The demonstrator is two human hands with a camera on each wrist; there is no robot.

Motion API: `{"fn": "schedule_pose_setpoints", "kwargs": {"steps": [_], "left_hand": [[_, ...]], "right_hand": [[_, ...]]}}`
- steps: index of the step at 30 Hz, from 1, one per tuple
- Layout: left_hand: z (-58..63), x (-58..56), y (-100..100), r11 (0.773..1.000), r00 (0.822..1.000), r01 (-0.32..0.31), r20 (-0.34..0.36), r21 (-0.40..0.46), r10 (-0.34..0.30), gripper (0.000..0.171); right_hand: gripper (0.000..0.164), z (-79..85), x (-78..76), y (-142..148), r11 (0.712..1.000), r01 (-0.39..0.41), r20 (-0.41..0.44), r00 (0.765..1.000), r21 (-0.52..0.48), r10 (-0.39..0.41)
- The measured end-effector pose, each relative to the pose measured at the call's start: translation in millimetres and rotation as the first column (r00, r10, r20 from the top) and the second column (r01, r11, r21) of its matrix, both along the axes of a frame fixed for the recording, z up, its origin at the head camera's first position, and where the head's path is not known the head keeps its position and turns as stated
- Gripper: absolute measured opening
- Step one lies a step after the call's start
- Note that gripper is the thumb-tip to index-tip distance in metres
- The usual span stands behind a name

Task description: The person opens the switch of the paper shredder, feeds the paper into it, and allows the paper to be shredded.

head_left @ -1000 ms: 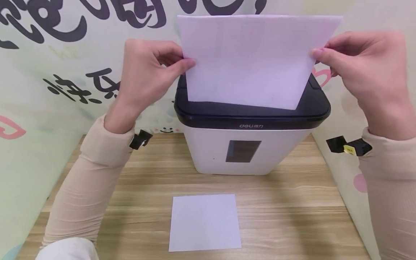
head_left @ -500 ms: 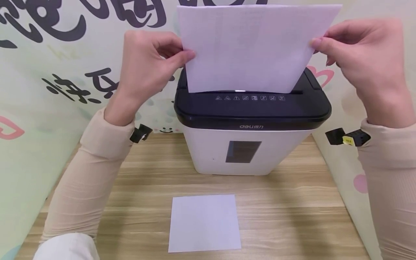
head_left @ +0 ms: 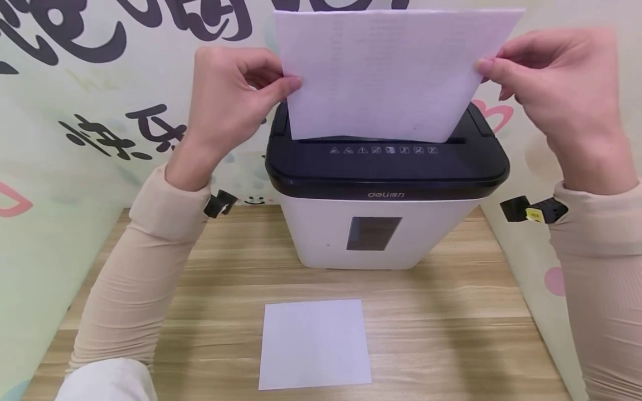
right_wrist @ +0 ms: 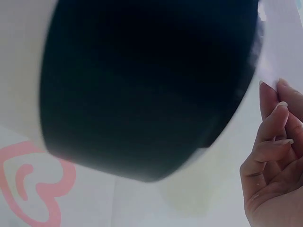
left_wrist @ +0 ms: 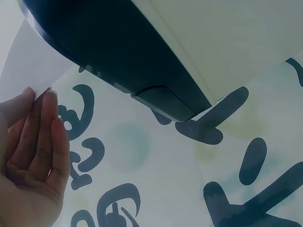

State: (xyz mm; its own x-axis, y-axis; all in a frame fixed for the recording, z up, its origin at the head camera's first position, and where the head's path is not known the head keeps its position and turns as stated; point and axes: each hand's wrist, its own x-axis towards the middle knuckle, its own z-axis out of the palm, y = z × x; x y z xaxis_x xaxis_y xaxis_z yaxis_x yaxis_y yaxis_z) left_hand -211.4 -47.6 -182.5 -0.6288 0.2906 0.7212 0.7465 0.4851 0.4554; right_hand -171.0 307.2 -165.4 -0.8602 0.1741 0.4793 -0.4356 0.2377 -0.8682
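A sheet of white paper [head_left: 391,72] with faint print showing through stands upright over the paper shredder [head_left: 386,172], its lower edge at the slot in the black top. Whether that edge is inside the slot I cannot tell. My left hand [head_left: 230,100] pinches the sheet's left edge between thumb and fingers; my right hand [head_left: 567,89] pinches the right edge the same way. In the left wrist view, the paper [left_wrist: 33,56] meets the left fingertips beside the dark shredder top [left_wrist: 113,52]. The right wrist view has the right hand [right_wrist: 279,156] gripping the paper's edge.
A second white sheet [head_left: 315,345] lies flat on the wooden table [head_left: 426,328] in front of the shredder. Behind stands a wall [head_left: 100,184] with black lettering, and another wall [head_left: 531,262] rises close on the right.
Both hands have raised the sheet and moved it back, so its lower edge went from over the shredder's black top to the slot. Icons on the top came into view.
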Motion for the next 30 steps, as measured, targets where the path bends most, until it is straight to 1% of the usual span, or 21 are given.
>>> {"fn": "schedule_pose_setpoints", "kwargs": {"steps": [5, 10, 12, 15, 19, 24, 30], "left_hand": [[0.1, 0.4, 2.7, 1.0, 1.0, 0.002, 0.003, 0.002, -0.002, 0.013], [-0.9, 1.1, 4.7, 1.0, 1.0, 0.01, 0.013, 0.006, -0.01, 0.014], [-2.2, 1.0, 5.3, 1.0, 1.0, 0.012, 0.017, 0.005, -0.012, 0.014], [-4.5, 0.4, 5.7, 1.0, 1.0, 0.016, 0.023, 0.005, -0.016, 0.015], [-9.4, -1.8, 6.1, 0.999, 0.998, 0.038, 0.055, 0.009, -0.039, 0.014], [-15.3, -4.4, 6.9, 0.999, 0.995, 0.037, 0.093, 0.0, -0.037, 0.012], [-20.1, -5.8, 7.4, 0.999, 0.992, 0.052, 0.119, -0.005, -0.051, 0.012]], "right_hand": [[0.019, 1.0, 2.2, 2.0, 0.998, 0.038, 0.018, 0.999, 0.052, -0.039], [0.018, -0.2, 3.4, 3.8, 0.999, -0.015, 0.011, 1.0, -0.032, 0.015], [0.017, -1.2, 4.0, 4.8, 0.999, -0.027, 0.012, 1.0, -0.046, 0.027], [0.016, -2.1, 5.1, 6.5, 1.0, -0.005, 0.022, 1.0, 0.01, 0.004], [0.016, -5.7, 5.5, 8.0, 0.998, 0.012, 0.046, 0.999, 0.069, -0.015], [0.016, -10.8, 6.0, 9.2, 0.997, -0.021, 0.068, 0.998, 0.068, 0.016], [0.015, -16.1, 5.2, 10.7, 0.997, -0.045, 0.084, 0.996, 0.065, 0.039]]}}
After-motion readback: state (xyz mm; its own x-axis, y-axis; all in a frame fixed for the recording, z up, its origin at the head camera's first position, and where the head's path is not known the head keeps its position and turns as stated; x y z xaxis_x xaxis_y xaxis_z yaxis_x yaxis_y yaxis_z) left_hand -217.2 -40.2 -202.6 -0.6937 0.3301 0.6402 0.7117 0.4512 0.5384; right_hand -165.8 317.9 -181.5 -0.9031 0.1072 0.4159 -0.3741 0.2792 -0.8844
